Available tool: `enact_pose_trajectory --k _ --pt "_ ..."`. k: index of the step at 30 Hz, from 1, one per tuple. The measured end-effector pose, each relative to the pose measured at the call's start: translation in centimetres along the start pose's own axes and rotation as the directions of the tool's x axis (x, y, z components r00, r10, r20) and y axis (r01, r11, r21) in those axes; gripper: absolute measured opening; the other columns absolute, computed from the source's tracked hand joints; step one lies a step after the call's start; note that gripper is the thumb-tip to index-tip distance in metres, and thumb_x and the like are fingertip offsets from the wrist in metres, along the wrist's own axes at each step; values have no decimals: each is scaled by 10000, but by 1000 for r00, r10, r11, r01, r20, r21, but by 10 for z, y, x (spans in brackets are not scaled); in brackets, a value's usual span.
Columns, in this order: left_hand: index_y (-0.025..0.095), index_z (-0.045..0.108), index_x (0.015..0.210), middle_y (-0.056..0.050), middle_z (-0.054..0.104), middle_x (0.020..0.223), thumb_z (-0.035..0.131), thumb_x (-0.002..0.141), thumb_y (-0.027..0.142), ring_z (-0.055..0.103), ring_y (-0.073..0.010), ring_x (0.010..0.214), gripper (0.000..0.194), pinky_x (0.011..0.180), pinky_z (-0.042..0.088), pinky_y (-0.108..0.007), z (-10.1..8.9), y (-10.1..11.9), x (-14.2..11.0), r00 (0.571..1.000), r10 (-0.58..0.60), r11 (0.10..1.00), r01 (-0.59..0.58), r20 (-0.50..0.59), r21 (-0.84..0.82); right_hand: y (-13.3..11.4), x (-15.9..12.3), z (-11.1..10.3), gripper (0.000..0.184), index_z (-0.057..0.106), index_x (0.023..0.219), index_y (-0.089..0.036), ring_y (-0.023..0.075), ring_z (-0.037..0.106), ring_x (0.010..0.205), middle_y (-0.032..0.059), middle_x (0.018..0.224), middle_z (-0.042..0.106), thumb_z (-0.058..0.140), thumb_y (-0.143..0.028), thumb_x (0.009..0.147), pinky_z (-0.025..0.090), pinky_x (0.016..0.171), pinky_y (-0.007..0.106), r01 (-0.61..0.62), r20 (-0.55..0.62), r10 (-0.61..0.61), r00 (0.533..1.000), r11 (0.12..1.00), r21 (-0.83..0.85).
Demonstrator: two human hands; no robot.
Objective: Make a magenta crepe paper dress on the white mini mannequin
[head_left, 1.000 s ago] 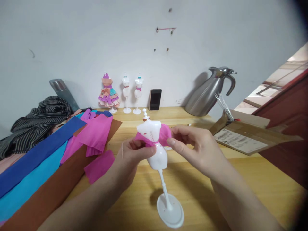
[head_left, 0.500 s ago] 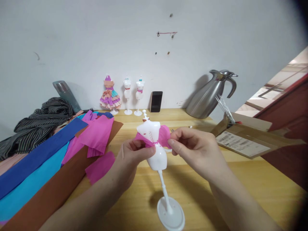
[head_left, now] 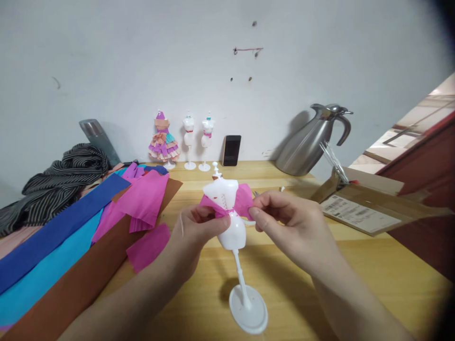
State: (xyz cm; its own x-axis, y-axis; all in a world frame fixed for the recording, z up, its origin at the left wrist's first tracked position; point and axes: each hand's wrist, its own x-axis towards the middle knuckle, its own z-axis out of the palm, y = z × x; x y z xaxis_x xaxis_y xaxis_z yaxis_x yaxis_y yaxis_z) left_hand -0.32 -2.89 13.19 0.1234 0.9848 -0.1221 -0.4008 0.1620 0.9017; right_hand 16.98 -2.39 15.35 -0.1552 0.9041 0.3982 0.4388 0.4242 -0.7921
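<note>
Wood counter [head_left: 377, 265] against a pale wall [head_left: 142, 57], coloured strips [head_left: 53, 270] left, steel jug [head_left: 307, 142] and carton [head_left: 384, 203] right; white mannequin [head_left: 232, 232] tilts mid-counter, left hand [head_left: 201, 229] and right hand [head_left: 295, 227] pinching pink piece [head_left: 244, 201] at its waist.

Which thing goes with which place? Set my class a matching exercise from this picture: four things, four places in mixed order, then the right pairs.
Things
1. pink piece
2. phone
3. striped cloth
4. steel jug

Places
A. heaped at the left, beside the coloured strips
B. farther back than the cardboard box, on the right
C. held at the nearest mannequin, between the left hand and right hand
D. upright near the wall, just right of the small mannequins

Right pairs: 1-C, 2-D, 3-A, 4-B
</note>
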Motion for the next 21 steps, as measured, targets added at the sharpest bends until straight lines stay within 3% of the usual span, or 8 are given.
enact_pose_trajectory --k 10,21 --pt "132 712 600 -20 651 620 779 587 239 544 -132 621 126 667 430 -282 1 1 0 1000 4 998 -4 2 62 -5 0 6 269 503 640 -184 92 385 523 -36 568 432 551 -309 874 326 468 212 -25 160 2 987 989 143" --pt "135 651 539 5 589 551 755 557 207 481 -103 558 127 593 376 -253 2 -3 2 999 17 997 -14 -36 81 -5 -2 17 242 518 650 -183 109 441 540 -18 587 493 560 -294 860 363 491 223 -23 169 -4 986 987 157"
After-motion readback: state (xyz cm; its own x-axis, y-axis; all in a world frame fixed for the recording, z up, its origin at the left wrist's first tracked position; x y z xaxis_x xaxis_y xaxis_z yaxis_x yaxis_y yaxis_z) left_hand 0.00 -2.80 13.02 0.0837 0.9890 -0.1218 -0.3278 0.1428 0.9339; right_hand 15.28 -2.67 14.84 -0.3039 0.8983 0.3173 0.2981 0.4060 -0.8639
